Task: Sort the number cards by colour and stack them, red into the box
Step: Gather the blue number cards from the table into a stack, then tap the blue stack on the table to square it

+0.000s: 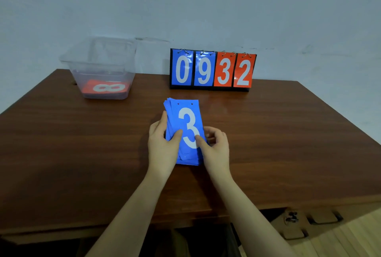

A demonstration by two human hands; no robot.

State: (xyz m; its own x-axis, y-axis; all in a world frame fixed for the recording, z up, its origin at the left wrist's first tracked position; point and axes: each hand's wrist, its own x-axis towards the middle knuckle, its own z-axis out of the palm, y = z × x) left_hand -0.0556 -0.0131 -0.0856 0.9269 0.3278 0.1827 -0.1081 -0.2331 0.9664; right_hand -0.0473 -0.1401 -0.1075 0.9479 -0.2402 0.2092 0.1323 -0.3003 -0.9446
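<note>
A stack of blue number cards [186, 116], a white 3 on top, lies at the middle of the wooden table [82, 153]. My left hand [164, 145] grips the stack's left edge, thumb on the top card. My right hand [215, 147] holds its right edge, thumb pressing on the 3. At the back left stands a clear plastic box [101, 65], with red cards [107, 87] inside and an 8 lying sideways on top.
A flip scoreboard [212, 70] stands at the table's back against the wall, showing blue 0 and 9, red 3 and 2. The table's front edge is near my forearms, with a drawer latch [291, 217] at lower right.
</note>
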